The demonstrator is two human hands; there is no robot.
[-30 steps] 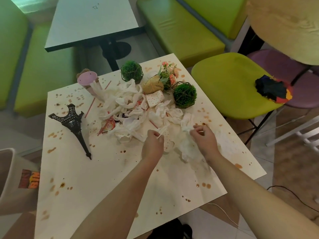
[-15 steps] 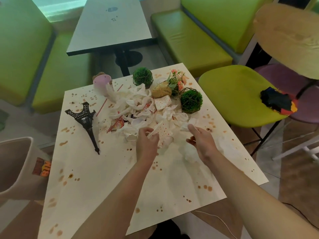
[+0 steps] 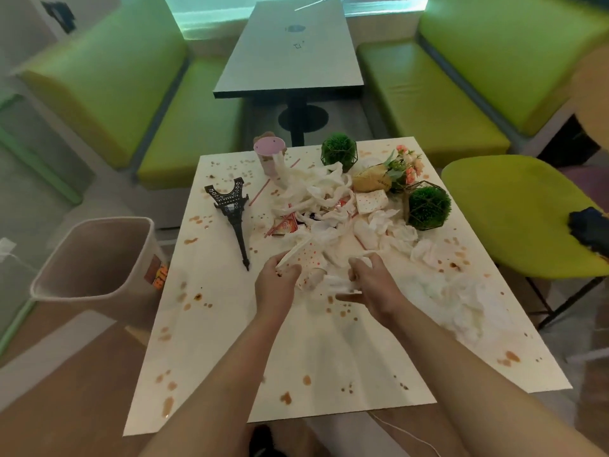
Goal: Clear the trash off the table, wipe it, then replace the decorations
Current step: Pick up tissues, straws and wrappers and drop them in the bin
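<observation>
Left hand (image 3: pixel 276 285): grips a white straw and the spotted paper cup (image 3: pixel 309 258).
Right hand (image 3: pixel 369 285): pinches crumpled tissue (image 3: pixel 339 282).
Trash pile (image 3: pixel 329 206): just beyond both hands on the worktop (image 3: pixel 230 341).
Risk: loose scraps could drop — bin (image 3: pixel 95 258) sits well left of the left hand.

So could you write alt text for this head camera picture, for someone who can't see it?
Two hands gather trash on a stained table: the left hand grips a dotted paper cup, the right hand pinches a crumpled napkin. Behind lie a napkin pile, a toppled tower model and green ball plants; a bin stands left.
</observation>
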